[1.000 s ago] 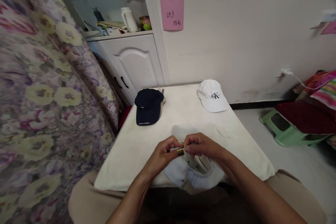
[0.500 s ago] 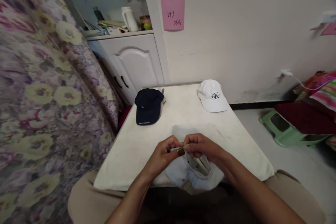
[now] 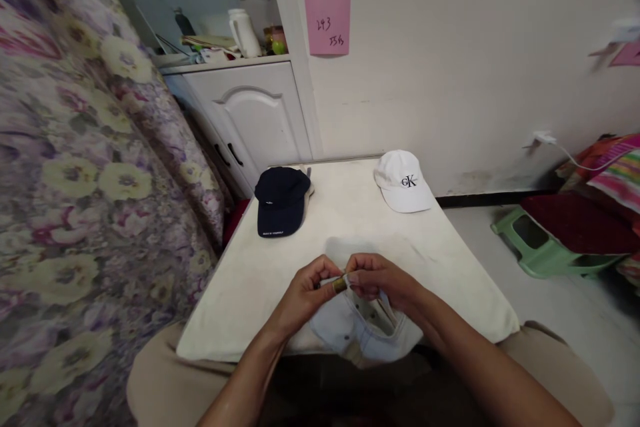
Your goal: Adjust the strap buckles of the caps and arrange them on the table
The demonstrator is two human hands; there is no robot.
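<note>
A pale blue baseball cap (image 3: 380, 345) lies with its opening facing up at the near edge of the table. Between the thumb and fingers of my left hand (image 3: 313, 287) is the brass-coloured buckle (image 3: 340, 284) of its back strap. My right hand (image 3: 375, 277) pinches the strap end right beside the buckle, fingertips nearly touching those of the left. Part of the strap is hidden by my fingers. Farther off, a navy cap (image 3: 281, 201) rests on a light one at the left, and a white cap (image 3: 403, 181) with black letters sits at the right.
The caps are on a table with a cream cover (image 3: 240, 307). A floral curtain (image 3: 75, 213) hangs at the left, and a white cabinet (image 3: 255, 120) stands behind. To the right, on the floor, is a green stool (image 3: 533, 260) with a dark red top.
The buckle has tilted a little in my left fingers, and my right fingers have shifted slightly along the strap. The caps on the far side stay put; the view has moved slightly.
</note>
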